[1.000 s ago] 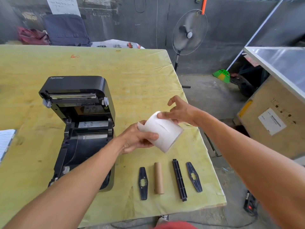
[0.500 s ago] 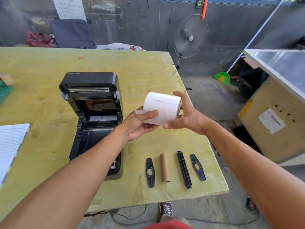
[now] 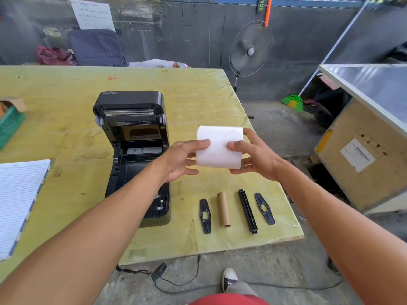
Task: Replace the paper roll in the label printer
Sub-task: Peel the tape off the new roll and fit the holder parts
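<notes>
White paper roll [image 3: 219,148], held in the air above the yellow table [image 3: 66,89], just right of the black label printer [image 3: 134,150]: left hand [image 3: 182,160] clamped on its left end, right hand [image 3: 253,158] clamped on its right end, thumbs on the near face. Printer lid raised, paper bay open. On the table nearer than the roll, left to right: black roll guide [image 3: 205,215], bare cardboard core [image 3: 223,209], black spindle bar [image 3: 247,211], second guide [image 3: 265,208]; lined notepad [image 3: 17,201] at far left.
</notes>
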The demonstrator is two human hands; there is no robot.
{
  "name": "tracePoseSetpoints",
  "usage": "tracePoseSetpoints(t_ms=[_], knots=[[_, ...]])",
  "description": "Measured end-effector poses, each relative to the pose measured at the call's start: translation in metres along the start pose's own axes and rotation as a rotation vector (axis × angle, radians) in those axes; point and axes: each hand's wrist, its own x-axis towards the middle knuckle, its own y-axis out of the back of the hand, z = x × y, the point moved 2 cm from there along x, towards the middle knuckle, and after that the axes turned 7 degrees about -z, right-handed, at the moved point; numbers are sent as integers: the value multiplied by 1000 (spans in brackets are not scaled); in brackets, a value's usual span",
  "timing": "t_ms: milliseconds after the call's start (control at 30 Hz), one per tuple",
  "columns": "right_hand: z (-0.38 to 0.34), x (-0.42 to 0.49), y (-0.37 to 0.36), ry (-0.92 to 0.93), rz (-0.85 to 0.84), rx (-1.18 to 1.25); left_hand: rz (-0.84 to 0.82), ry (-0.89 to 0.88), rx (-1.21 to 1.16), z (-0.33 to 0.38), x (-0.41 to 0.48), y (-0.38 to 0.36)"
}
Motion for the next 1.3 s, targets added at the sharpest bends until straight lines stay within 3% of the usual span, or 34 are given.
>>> tracePoseSetpoints(t_ms=[267, 667, 733, 767, 833, 900, 1000, 1167, 1300], knots=[[16, 8, 4, -156, 7, 130, 209, -144, -77, -27, 21, -21], [69, 22, 38, -303, -107, 407, 405, -61, -219, -62, 66, -49], [77, 24, 48, -321, -37, 436, 444, -58, -282, -65, 70, -50], [81, 25, 52, -329, 50, 344, 470, -54, -321, -67, 72, -50], [94, 25, 58, -344, 195, -106, 520, -53, -382, -70, 73, -49], [109, 24, 52, -370, 121, -581, 567, -58, -430, -73, 73, -47], [129, 19, 34, -423, -42, -936, 633, -56, -487, -74, 73, -45], [134, 27, 29, -369, 32, -927, 733, -56, -494, -61, 70, -40], [103, 33, 46, -305, 228, -605, 732, -43, -467, -48, 71, -35]])
